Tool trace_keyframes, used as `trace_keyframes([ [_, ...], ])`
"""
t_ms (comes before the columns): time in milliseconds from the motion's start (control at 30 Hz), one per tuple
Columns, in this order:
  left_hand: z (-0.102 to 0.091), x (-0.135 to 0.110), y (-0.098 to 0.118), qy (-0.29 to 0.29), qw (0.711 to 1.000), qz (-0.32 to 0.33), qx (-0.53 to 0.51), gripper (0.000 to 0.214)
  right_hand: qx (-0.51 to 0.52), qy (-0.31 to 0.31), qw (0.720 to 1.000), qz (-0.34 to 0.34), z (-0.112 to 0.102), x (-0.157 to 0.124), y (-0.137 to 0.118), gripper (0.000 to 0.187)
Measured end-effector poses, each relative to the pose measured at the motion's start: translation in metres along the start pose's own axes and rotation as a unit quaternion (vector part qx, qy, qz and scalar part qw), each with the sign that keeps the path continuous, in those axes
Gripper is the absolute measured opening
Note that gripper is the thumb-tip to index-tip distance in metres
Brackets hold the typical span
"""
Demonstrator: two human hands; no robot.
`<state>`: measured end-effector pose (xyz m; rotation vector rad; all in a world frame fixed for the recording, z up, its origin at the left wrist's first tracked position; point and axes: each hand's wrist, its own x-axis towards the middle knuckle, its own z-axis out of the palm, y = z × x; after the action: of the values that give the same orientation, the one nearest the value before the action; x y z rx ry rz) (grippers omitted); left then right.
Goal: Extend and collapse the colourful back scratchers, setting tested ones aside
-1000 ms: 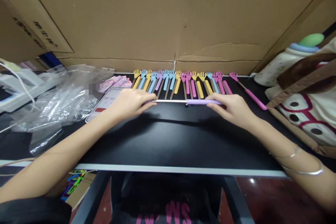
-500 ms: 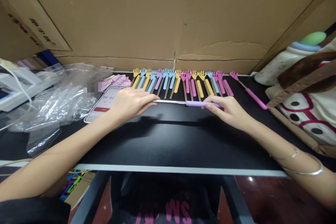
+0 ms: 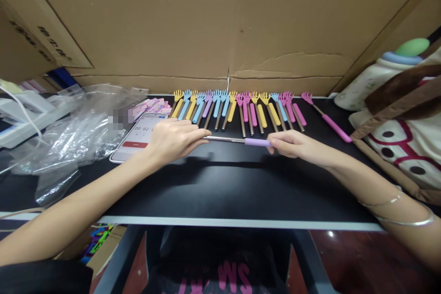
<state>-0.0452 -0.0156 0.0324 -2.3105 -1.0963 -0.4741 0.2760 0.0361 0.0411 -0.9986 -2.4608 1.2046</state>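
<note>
Between my hands, level above the black table, is a metal rod with a purple handle, a back scratcher by its look. My left hand is closed round its left end, which the fingers hide. My right hand grips the purple handle at the right end. Just behind, a row of back scratchers in yellow, blue, purple and pink lies on the table, among them a yellow one. A single pink back scratcher lies apart on the right, extended.
A phone showing a timer lies beside my left hand. Clear plastic bags and pink packaging are on the left. At right stand a cloth bag and a white bottle. Cardboard rises behind the table.
Both hands and the rod have come slightly lower, toward me. My right hand's fingers have closed more fully over the end of the purple handle.
</note>
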Motion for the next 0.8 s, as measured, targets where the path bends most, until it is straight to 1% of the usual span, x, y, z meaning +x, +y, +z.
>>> trace_keyframes([
  [67,0.000,0.000,0.001,-0.013,1.000,-0.005,-0.009,0.037,-0.014,0.008,1.000,-0.008,0.001,0.001,0.000,0.045],
  [267,0.002,0.000,0.000,-0.031,0.999,-0.025,-0.016,0.040,-0.124,0.095,0.987,-0.039,0.006,0.003,-0.006,0.041],
  [400,0.005,-0.002,0.000,-0.029,0.999,-0.037,-0.020,0.042,-0.166,0.135,0.976,-0.045,0.009,0.002,-0.010,0.036],
  [500,0.008,-0.002,0.002,-0.038,0.998,-0.038,-0.019,0.042,-0.178,0.147,0.972,-0.053,0.010,0.002,-0.009,0.036],
  [633,0.010,-0.001,0.005,-0.067,0.995,-0.053,-0.046,0.041,-0.185,0.152,0.970,-0.049,0.009,0.002,-0.008,0.036],
  [733,0.009,0.000,0.006,-0.083,0.993,-0.059,-0.064,0.040,-0.187,0.154,0.969,-0.043,0.005,0.001,-0.009,0.036],
  [800,0.008,0.001,0.006,-0.084,0.992,-0.058,-0.071,0.040,-0.182,0.153,0.970,-0.043,0.001,0.001,-0.009,0.036],
])
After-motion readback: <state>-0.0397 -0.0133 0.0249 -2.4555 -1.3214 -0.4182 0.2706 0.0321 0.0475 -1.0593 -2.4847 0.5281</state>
